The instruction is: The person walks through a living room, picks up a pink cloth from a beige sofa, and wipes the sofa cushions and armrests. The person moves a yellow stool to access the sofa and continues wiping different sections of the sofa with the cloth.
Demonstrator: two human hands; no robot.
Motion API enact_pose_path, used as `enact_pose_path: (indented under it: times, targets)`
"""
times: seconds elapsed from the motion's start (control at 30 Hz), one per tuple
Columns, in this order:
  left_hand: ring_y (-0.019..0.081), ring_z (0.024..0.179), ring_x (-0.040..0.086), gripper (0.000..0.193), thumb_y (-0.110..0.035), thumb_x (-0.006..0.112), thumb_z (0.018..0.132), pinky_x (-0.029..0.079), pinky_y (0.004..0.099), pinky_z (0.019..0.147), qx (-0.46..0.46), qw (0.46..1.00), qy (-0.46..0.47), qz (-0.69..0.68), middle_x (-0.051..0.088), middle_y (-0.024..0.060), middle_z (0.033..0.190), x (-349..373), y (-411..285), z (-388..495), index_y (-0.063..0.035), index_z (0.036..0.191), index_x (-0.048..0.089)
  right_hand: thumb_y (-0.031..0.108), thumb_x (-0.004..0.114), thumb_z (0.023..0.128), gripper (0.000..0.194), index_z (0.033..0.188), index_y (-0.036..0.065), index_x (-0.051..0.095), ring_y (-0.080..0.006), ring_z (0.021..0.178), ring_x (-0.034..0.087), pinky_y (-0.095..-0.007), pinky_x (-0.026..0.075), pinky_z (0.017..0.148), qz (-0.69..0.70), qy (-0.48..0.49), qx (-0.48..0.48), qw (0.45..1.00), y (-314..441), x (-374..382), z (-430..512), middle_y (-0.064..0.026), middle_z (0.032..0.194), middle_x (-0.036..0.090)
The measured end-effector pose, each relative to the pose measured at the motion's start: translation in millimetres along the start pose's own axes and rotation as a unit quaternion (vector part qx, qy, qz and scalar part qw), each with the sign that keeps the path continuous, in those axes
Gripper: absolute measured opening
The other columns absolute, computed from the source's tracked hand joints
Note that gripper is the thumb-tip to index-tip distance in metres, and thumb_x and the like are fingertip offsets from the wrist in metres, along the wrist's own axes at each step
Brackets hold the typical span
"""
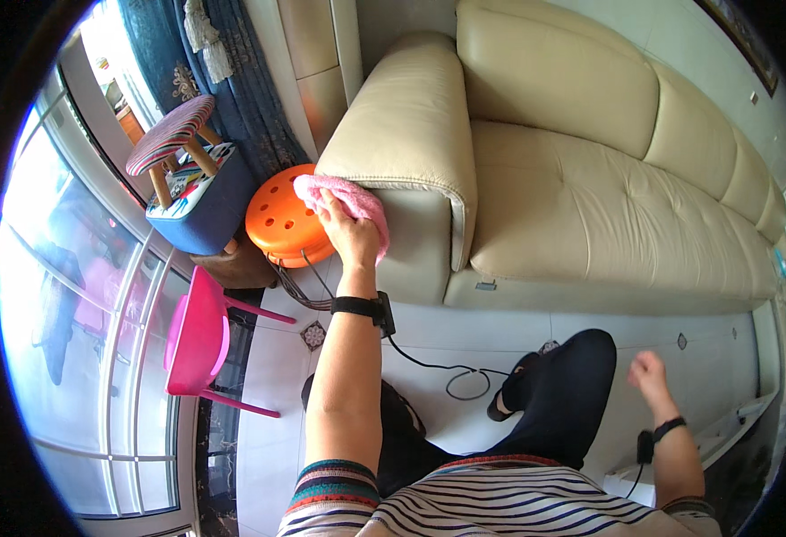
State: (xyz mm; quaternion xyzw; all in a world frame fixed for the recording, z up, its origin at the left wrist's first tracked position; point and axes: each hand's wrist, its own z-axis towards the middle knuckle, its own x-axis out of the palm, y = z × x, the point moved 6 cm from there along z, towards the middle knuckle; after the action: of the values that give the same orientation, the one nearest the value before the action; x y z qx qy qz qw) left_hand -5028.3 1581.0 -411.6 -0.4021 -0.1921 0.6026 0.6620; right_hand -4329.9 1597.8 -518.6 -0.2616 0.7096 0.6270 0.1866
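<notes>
My left hand (351, 235) grips a pink cloth (359, 200) with its fingers pressed over it. The cloth lies against the front end of the armrest (400, 121) of a beige leather sofa (567, 194). Just left of that hand, partly behind the cloth, stands a stack of orange plastic stools (277, 208) with holes in the top. Off to the right, my right hand (649, 376) hangs over the floor beside my bent knee, its fingers curled and slightly blurred. I see nothing in it.
A pink plastic chair (198, 342) stands at the left by the glass door (97, 322). Behind it, a small striped stool (175, 134) rests on a blue ottoman (201, 201) near the blue curtain (232, 87). A black cable (426, 362) trails from my left wrist across the tiled floor (487, 332).
</notes>
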Motion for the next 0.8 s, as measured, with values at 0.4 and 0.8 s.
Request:
enact_pose_path:
  times: [0.4, 0.8]
  targets:
    - [0.0459, 0.123, 0.038, 0.061, -0.003, 0.063, 0.075, 0.032, 0.0524, 0.105, 0.129, 0.99, 0.009, 0.053, 0.045, 0.0269, 0.133, 34, -71, -64, -0.0038, 0.134, 0.05, 0.019, 0.069, 0.082, 0.059, 0.134, 0.006, 0.046, -0.0345, 0.134, 0.039, -0.0444, 0.034, 0.109, -0.427, 0.038, -0.29, 0.856, 257, 155, 149, -0.0223, 0.141, 0.044]
    - [0.0371, 0.119, 0.048, 0.049, 0.005, 0.065, 0.077, 0.038, 0.0463, 0.103, 0.141, 0.984, -0.086, -0.071, 0.052, 0.0172, 0.127, 17, -85, -51, -0.0083, 0.124, 0.062, 0.036, 0.071, 0.081, 0.094, 0.151, 0.003, 0.018, -0.0341, 0.147, 0.014, -0.0454, 0.017, 0.118, -0.5, 0.151, -0.202, 0.828, 244, 190, 165, -0.0258, 0.156, 0.017]
